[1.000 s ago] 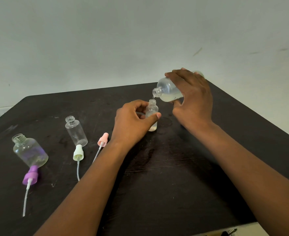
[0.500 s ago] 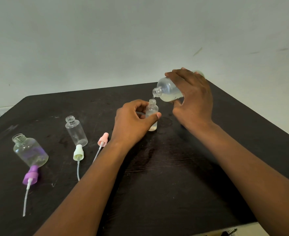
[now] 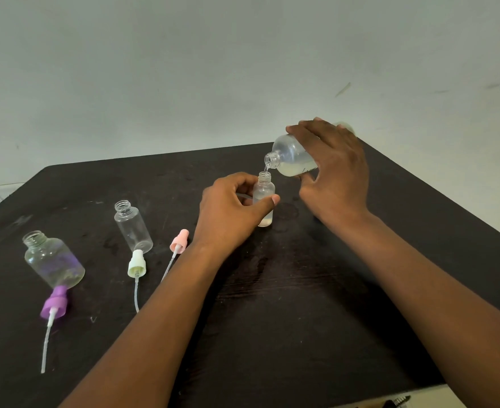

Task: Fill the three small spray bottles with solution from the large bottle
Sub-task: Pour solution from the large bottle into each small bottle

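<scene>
My right hand grips the large clear bottle, tilted mouth-down to the left, with pale solution pooled in its lower side. A thin stream runs from its mouth into a small open bottle standing upright on the dark table. My left hand holds that small bottle by its side; a little pale liquid sits at its bottom. Two more small bottles stand open and look empty at the left: a narrow one and a wider one.
Three spray caps with dip tubes lie on the table: a pink one, a pale green one and a purple one. A plain wall rises behind the table's far edge. A dark object shows at the bottom right, off the table.
Hardly anything has moved. Both hands keep their positions while the stream keeps running from the large bottle into the small bottle.
</scene>
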`<state>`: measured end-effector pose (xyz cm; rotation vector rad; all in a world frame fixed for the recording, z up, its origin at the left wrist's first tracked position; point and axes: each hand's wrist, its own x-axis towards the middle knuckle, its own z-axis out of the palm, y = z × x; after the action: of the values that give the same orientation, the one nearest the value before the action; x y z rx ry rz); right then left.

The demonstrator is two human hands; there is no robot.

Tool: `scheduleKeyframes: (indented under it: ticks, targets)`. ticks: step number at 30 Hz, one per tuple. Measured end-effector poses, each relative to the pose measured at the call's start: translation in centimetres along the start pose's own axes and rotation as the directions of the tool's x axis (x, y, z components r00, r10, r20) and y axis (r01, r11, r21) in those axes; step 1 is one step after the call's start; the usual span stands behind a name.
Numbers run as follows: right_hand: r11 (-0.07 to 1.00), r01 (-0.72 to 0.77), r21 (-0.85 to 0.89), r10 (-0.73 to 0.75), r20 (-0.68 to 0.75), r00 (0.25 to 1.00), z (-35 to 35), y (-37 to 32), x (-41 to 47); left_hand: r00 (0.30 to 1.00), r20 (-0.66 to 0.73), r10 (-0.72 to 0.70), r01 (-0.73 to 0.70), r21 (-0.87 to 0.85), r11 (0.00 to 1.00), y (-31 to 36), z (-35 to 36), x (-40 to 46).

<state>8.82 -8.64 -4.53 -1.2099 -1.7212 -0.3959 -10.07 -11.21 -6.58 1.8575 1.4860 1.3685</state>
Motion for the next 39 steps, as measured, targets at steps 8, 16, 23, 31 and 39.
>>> scheduleKeyframes:
  ticks: [8, 16, 23, 31, 39]
  targets:
    - [1.000, -0.001, 0.004, 0.001, 0.002, 1.000, -0.12, 0.00, 0.09, 1.000, 0.007, -0.003, 0.003, -0.010, 1.000, 0.00, -0.02, 0.02]
    - [1.000, 0.004, 0.002, -0.004, 0.003, 1.000, 0.01, 0.02, -0.02, 1.000, 0.009, -0.007, 0.007, -0.010, 1.000, 0.02, -0.04, -0.04]
    - [1.000, 0.011, -0.001, -0.011, -0.002, 1.000, 0.13, 0.07, -0.03, 1.000, 0.002, -0.009, 0.009, -0.001, 1.000, -0.02, -0.01, -0.02]
    - [1.000, -0.004, -0.005, 0.004, 0.007, 1.000, -0.01, -0.07, -0.07, 1.000, 0.009, -0.016, 0.016, -0.004, 1.000, 0.03, -0.05, -0.09]
    - [1.000, -0.004, -0.004, 0.004, 0.007, 1.000, -0.11, -0.22, -0.03, 1.000, 0.014, -0.022, 0.022, -0.001, 1.000, 0.05, -0.07, -0.06]
